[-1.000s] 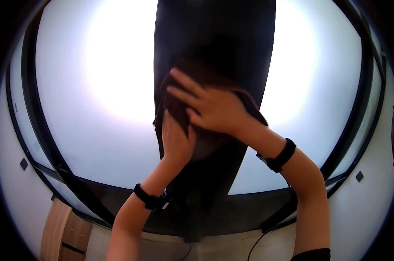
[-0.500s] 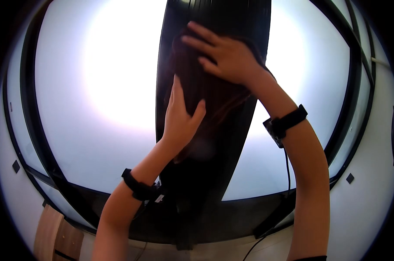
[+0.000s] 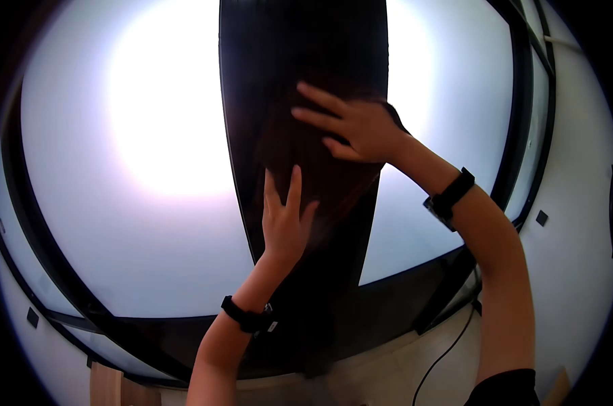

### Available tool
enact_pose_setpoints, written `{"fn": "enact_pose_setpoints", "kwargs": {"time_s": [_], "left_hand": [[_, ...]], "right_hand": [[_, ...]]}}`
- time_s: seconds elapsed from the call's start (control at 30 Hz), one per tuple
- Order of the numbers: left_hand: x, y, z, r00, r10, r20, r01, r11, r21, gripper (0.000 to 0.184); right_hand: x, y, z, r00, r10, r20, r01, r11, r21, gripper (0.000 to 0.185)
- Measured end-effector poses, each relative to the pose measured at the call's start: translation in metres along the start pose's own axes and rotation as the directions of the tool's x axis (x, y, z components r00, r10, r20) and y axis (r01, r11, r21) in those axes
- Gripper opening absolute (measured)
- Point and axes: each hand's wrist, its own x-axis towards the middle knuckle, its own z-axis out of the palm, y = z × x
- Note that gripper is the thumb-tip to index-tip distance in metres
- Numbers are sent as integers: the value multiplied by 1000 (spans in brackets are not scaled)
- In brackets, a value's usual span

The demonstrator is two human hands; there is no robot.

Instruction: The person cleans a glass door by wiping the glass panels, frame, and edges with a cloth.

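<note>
A dark reddish-brown mass (image 3: 326, 186) that looks like hair, perhaps a wig, is in the middle of the head view; what supports it is lost in the dark. My right hand (image 3: 367, 132) lies across its upper right part, fingers spread and pointing left. Lower down, my left hand (image 3: 284, 223) rests against its lower left side with fingers apart, pointing up. Neither hand is closed round anything visible. Both wrists wear black straps, one on the left (image 3: 242, 314) and one on the right (image 3: 455, 193).
Behind the mass rises a tall black panel (image 3: 299, 40), with bright white panes (image 3: 164, 250) in black frames on both sides. A thin black cable (image 3: 448, 352) runs down at lower right. A wooden piece (image 3: 107, 386) stands at lower left.
The camera view has shifted, so the black panel sits further left. Both hands appear lower in view. My left fingers are spread more, and my right hand stays on the hair-like mass.
</note>
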Motion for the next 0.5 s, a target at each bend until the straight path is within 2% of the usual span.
{"fn": "enact_pose_setpoints", "kwargs": {"time_s": [0.03, 0.1, 0.13, 0.17, 0.23, 0.27, 0.33, 0.37, 0.43, 0.47, 0.5], "left_hand": [[-7, 1, -3, 1000, 4, 4, -4, 1000, 5, 70], [-10, 2, -11, 987, -18, 163, 28, 998, -61, 68], [-4, 2, -16, 986, -7, 166, 14, 999, -43, 68], [3, 2, -20, 979, 9, 204, -7, 1000, -10, 66], [23, 4, -27, 972, 34, 232, -42, 999, 31, 64], [36, 3, -30, 968, 42, 246, -68, 993, 100, 61], [64, 4, -30, 972, 69, 227, -114, 975, 192, 56], [79, 8, -30, 971, 68, 229, -118, 970, 212, 56], [108, 14, -26, 992, 92, 84, -109, 966, 234, 54], [120, 14, -26, 994, 104, 32, -109, 971, 211, 56], [123, 14, -24, 994, 107, 24, -110, 966, 236, 56]], "right_hand": [[-8, 0, 1, 1000, 3, -6, -3, 1000, 3, 59], [-14, 2, 2, 991, -105, 77, 101, 993, 61, 62], [-13, 5, -3, 986, -110, 124, 95, 988, 124, 62], [-9, 11, -5, 989, -106, 105, 93, 988, 126, 62], [1, 25, -15, 956, -232, 179, 208, 967, 145, 63], [4, 33, -18, 958, -235, 166, 214, 967, 137, 63], [12, 45, -26, 968, -176, 178, 187, 981, -48, 60], [16, 55, -29, 970, -182, 158, 191, 981, -42, 60], [24, 80, -29, 980, -84, -182, 68, 993, -93, 57], [23, 87, -26, 954, -11, -299, -9, 998, -66, 52], [23, 90, -20, 947, -24, -319, 5, 998, -62, 52]]}}
